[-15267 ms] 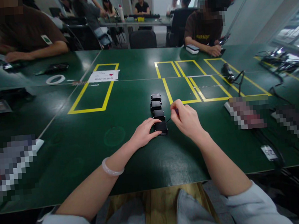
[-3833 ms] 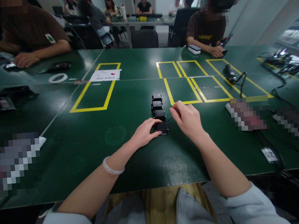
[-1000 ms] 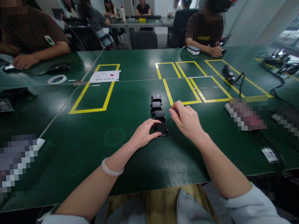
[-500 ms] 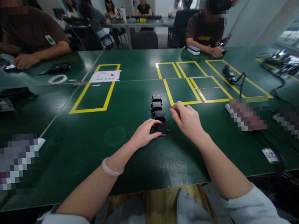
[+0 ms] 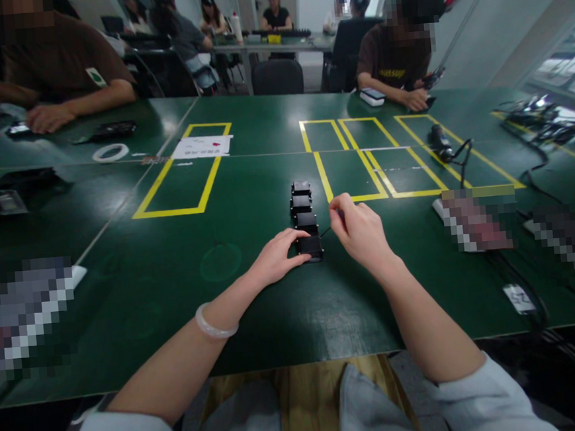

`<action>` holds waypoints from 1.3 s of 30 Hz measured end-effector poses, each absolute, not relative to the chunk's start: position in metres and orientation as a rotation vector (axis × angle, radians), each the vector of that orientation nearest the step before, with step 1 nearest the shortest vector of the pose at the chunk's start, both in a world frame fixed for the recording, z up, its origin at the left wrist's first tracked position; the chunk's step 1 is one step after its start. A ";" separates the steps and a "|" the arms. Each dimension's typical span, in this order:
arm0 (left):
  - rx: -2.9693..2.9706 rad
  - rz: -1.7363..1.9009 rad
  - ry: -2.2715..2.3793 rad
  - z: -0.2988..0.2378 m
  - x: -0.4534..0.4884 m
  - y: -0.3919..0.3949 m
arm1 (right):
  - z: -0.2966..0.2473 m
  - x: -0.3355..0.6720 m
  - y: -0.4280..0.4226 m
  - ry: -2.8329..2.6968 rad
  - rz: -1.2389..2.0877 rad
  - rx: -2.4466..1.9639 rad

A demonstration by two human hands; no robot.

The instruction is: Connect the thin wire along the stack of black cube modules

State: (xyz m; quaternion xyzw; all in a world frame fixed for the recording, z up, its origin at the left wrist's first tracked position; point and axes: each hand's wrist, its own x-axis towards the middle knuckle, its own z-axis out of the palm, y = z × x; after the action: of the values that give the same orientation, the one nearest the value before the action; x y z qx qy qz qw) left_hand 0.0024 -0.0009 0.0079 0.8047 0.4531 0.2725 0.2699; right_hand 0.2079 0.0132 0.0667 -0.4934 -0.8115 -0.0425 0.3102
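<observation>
Several small black boxes [image 5: 303,207] stand in a row on the green table [image 5: 254,298], running away from me. My left hand [image 5: 277,257] lies on the left side of the nearest black box [image 5: 311,246], fingers wrapped against it. My right hand [image 5: 361,231] is just right of the row, fingers pinched on a thin dark tool [image 5: 327,227] whose tip reaches the nearest box. A pale bangle [image 5: 214,322] circles my left wrist.
Yellow tape rectangles [image 5: 183,184] mark the table, with a white paper [image 5: 201,146] and a tape ring [image 5: 110,152] beyond. A black device with a cable [image 5: 441,142] lies at the right. Cables [image 5: 544,122] pile far right. Other people [image 5: 394,54] sit across the table.
Hardly anything differs. My right hand has shifted very slightly while pinching the tool; my left hand stays on the nearest box.
</observation>
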 end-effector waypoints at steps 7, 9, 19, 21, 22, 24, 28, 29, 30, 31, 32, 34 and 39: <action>2.164 0.715 1.219 0.008 0.002 -0.001 | 0.066 0.209 0.013 -2.155 -0.087 -1.287; 2.160 0.716 1.219 0.008 0.002 -0.001 | 0.065 0.209 0.014 -2.147 -0.093 -1.286; 2.166 0.715 1.214 0.008 0.003 0.000 | 0.063 0.207 0.013 -2.120 -0.023 -1.286; 2.157 0.720 1.212 0.007 0.003 0.000 | 0.064 0.207 0.012 -2.126 -0.018 -1.288; 2.154 0.722 1.209 0.007 0.003 0.000 | 0.065 0.207 0.012 -2.125 -0.015 -1.289; 2.152 0.725 1.206 0.007 0.003 -0.001 | 0.066 0.208 0.011 -2.113 -0.012 -1.284; 2.158 0.723 1.204 0.008 0.002 -0.001 | 0.066 0.208 0.011 -2.096 -0.006 -1.274; 2.158 0.722 1.203 0.008 0.002 -0.001 | 0.066 0.209 0.011 -2.092 -0.002 -1.272; 2.157 0.722 1.202 0.008 0.002 -0.001 | 0.066 0.209 0.011 -2.088 0.001 -1.269; 2.154 0.726 1.204 0.007 0.002 -0.001 | 0.066 0.209 0.011 -2.082 0.004 -1.266; 2.150 0.726 1.203 0.007 0.002 -0.001 | 0.065 0.209 0.012 -2.076 0.008 -1.263; 2.143 0.739 1.208 0.006 0.002 -0.001 | 0.065 0.210 0.012 -2.062 0.022 -1.257; 2.125 0.751 1.202 0.003 0.002 0.001 | 0.066 0.209 0.011 -1.987 0.122 -1.208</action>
State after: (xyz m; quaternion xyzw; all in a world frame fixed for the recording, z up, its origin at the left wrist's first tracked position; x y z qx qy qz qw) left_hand 0.0018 0.0013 0.0026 0.7963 0.4503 0.2813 0.2897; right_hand 0.2094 0.0108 0.0665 -0.4764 -0.7839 0.0479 0.3953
